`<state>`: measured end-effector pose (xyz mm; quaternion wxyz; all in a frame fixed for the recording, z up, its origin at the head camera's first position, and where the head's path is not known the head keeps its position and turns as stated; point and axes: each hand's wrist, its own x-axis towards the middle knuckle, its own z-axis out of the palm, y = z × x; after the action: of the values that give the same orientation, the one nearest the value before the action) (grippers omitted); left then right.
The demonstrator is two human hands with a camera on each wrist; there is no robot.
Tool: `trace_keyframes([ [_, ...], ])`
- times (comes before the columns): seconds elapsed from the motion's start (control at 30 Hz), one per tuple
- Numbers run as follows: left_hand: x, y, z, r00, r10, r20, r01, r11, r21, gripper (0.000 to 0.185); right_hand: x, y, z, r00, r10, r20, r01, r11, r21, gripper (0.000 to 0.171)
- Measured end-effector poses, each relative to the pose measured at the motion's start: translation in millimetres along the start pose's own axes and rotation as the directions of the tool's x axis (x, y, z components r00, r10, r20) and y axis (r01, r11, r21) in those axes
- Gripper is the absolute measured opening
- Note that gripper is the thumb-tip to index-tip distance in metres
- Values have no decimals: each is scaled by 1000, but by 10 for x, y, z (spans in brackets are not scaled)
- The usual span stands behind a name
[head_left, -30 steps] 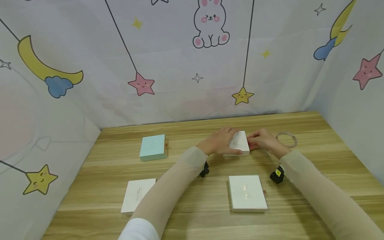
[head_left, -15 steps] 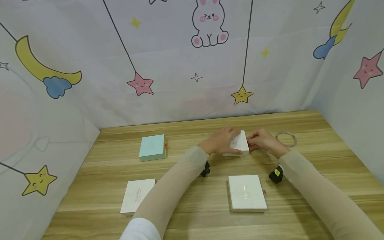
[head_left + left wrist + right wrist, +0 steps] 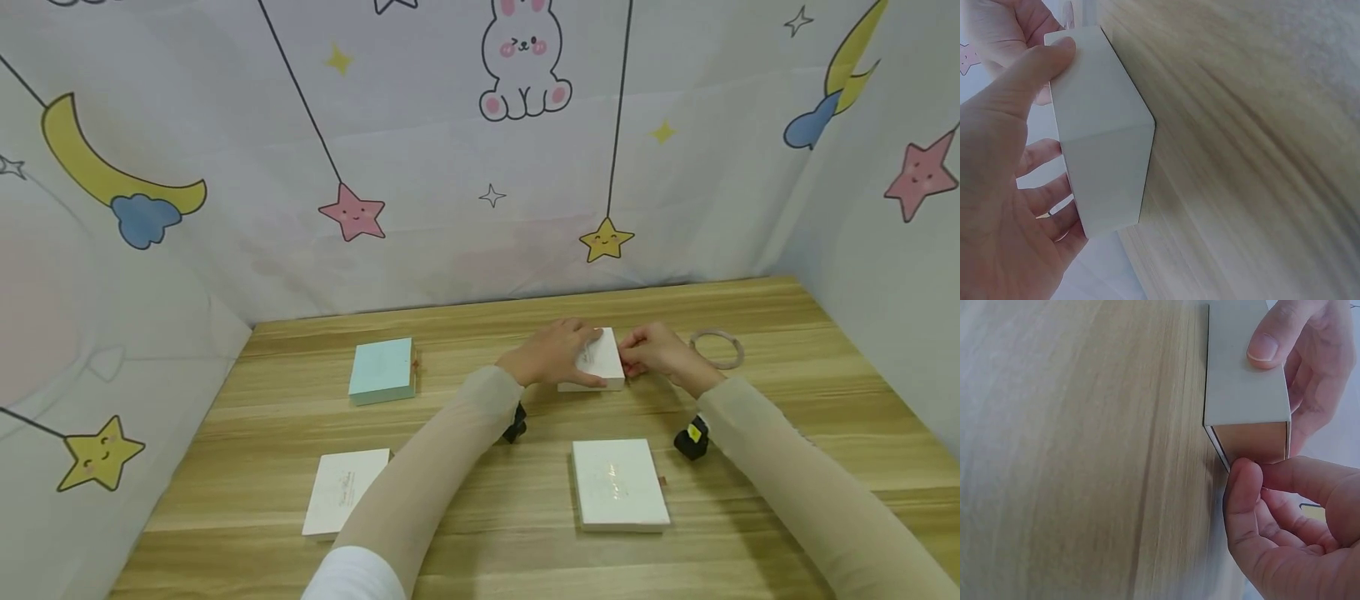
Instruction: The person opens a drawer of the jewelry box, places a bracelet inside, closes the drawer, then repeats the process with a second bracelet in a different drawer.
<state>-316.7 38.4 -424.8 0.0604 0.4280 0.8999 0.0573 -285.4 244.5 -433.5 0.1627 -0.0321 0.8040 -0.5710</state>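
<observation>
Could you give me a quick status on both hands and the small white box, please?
Left hand grips small white box. Right hand pinches at its open end. Box on wooden table. Nothing in the way.

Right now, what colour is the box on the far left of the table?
Pale mint green box, clearest in the head view.

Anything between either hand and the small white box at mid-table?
Nothing visible. The left hand already grips the small white box from its left side, thumb on top. The right hand pinches at the box's open right end. Both touch it directly.
</observation>
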Motion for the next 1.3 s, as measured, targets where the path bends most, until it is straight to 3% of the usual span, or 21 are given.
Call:
trace_keyframes([
  [1.3,-5,24,-53,999,-25,37,26,998,-50,92,-55,68,-114,999,-38,-34,35,996,-87,13],
])
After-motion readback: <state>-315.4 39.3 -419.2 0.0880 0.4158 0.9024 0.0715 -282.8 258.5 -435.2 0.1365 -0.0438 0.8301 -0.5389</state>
